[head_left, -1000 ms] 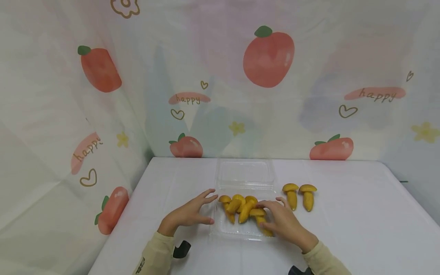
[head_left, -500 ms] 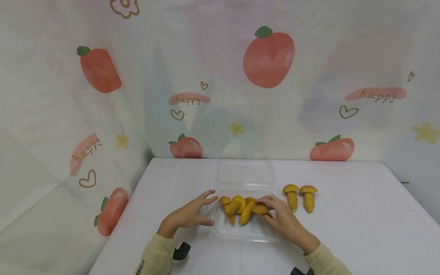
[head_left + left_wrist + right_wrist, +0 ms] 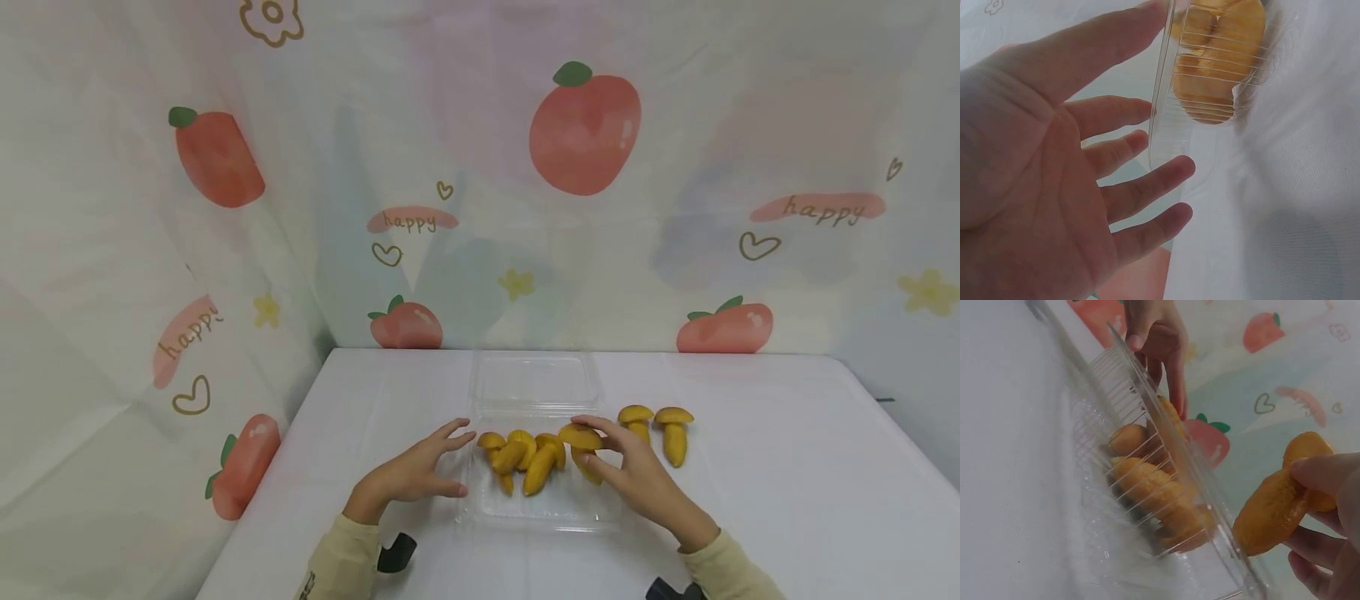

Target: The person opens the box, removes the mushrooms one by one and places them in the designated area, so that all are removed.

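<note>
Head view only: clear lid [image 3: 536, 379] folded back flat + 2 loose mushrooms [image 3: 675, 435] R of the tray, one partly behind the hand. L wrist cam adds the ribbed side wall of the clear tray [image 3: 517, 512], w/ mushroom pile [image 3: 538, 472] seen thru it; R wrist cam gets the thumb on the held mushroom [image 3: 580, 436]. White cloth-covered table [image 3: 795, 475]; pale backdrop [image 3: 480, 125] behind & to L, w/ red fruit, hearts, "happy" prints. R hand [image 3: 637, 477] has the held mushroom pinched b/w thumb & fingertips, above rim level at the tray's R end, just beside the pile. L hand [image 3: 408, 477]: fingers spread wide, nothing held, tips at the tray's L edge; can't tell if touching.
</note>
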A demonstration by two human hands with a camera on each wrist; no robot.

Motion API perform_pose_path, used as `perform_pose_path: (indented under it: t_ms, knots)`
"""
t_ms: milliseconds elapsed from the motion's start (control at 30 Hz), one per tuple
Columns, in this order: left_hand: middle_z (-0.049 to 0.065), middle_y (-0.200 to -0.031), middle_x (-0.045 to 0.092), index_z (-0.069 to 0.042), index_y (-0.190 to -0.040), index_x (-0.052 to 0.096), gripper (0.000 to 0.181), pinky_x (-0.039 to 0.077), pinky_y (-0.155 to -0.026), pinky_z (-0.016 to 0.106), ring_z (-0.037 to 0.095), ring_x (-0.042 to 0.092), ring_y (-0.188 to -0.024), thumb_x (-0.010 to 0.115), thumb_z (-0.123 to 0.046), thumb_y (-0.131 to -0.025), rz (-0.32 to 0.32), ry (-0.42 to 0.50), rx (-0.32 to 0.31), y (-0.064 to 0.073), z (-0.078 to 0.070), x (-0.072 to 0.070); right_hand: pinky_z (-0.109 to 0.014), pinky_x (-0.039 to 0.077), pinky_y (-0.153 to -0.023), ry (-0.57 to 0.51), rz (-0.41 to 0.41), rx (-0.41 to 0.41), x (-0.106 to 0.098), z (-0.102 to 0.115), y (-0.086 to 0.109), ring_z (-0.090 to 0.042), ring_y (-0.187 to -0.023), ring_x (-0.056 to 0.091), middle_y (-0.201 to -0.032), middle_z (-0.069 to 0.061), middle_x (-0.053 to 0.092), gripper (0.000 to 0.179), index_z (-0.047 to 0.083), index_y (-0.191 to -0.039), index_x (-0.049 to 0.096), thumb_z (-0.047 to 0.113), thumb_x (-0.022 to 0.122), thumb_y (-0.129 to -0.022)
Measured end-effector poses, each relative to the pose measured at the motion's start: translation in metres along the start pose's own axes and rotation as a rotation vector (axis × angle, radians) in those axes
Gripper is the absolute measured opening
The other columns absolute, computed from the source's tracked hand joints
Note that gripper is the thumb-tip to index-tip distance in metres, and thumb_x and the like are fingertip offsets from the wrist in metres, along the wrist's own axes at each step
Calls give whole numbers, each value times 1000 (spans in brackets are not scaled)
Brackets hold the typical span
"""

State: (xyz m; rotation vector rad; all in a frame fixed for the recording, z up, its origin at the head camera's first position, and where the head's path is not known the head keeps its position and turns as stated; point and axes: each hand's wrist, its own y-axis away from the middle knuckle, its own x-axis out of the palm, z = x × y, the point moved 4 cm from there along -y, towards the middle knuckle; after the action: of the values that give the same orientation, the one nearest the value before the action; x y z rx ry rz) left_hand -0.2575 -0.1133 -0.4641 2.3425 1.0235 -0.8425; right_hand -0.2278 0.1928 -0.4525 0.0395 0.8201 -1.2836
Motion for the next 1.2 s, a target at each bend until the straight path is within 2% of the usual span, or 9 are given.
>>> perform_pose_path:
  t_ms: [133, 367, 433, 633, 733, 800, 867, 1033, 1200]
  knots:
    - [15, -169, 17, -3, -156, 35, 81, 27, -120, 64, 40, 24, -155, 78, -21, -90, -4, -6, -1, 0, -1, 1, -21, 57, -89, -19, -24, -23, -7, 5, 0, 12, -114, 55, -132, -21, 64, 44, 2, -137, 58, 0, 68, -94]
    - [15, -170, 17, -4, -157, 35, 81, 27, -121, 63, 40, 23, -155, 78, -21, -90, -1, -11, -5, 0, 1, 2, -17, 56, -84, -106, -39, -46, -16, 5, 0, 4, -101, 64, -125, -19, 65, 43, 0, -140, 53, -5, 59, -98]
    - [15, -170, 17, -4, -157, 35, 82, 27, -121, 63, 39, 23, -155, 78, -22, -90, -1, -11, -6, 0, 1, 2, -15, 55, -83, -121, -52, -50, -19, 6, 0, 4, -100, 63, -124, -14, 64, 43, -3, -140, 52, -6, 59, -97]
    - [15, -170, 16, -4, -157, 35, 81, 25, -121, 64, 40, 21, -155, 78, -21, -90, -4, -1, -3, 0, 0, 0, -15, 55, -79, -134, -64, -53, -27, 6, -1, 2, -96, 62, -124, 14, 60, 44, -4, -140, 52, -7, 60, -96]
    - [15, -170, 16, -4, -157, 35, 81, 25, -121, 65, 41, 21, -155, 78, -21, -90, -3, 4, -8, -1, 0, 0, -13, 55, -82, -141, -59, -49, -29, 4, 0, 3, -99, 63, -125, 18, 58, 45, -4, -141, 50, -7, 58, -97]
    - [15, -170, 16, -5, -157, 35, 81, 25, -121, 65, 40, 21, -155, 78, -21, -90, -2, 2, -12, -1, 0, 1, -13, 55, -86, -162, -51, -47, -30, 3, 0, 3, -102, 65, -126, 16, 57, 46, -5, -143, 47, -8, 56, -98]
    - [15, -170, 16, -5, -157, 35, 82, 25, -121, 64, 40, 21, -155, 78, -21, -90, -2, 3, -16, -1, 0, 1, -14, 56, -83, -168, -49, -43, -32, 2, 1, 1, -98, 66, -125, 12, 58, 47, -3, -145, 46, -10, 54, -98]
    - [15, -170, 17, -4, -157, 35, 82, 25, -121, 64, 40, 22, -155, 79, -20, -89, -4, 9, -12, -1, 1, 2, -20, 53, -63, -118, -62, -5, -38, 2, 1, -3, -83, 63, -115, -1, 55, 50, 2, -145, 47, -12, 52, -98]
    - [15, -170, 16, -5, -157, 35, 82, 25, -121, 64, 40, 21, -155, 78, -21, -90, -10, 3, -9, -1, 1, 1, -16, 53, -68, -91, -85, 20, -40, 3, 0, -1, -90, 60, -126, -10, 52, 55, 4, -148, 43, -13, 51, -97]
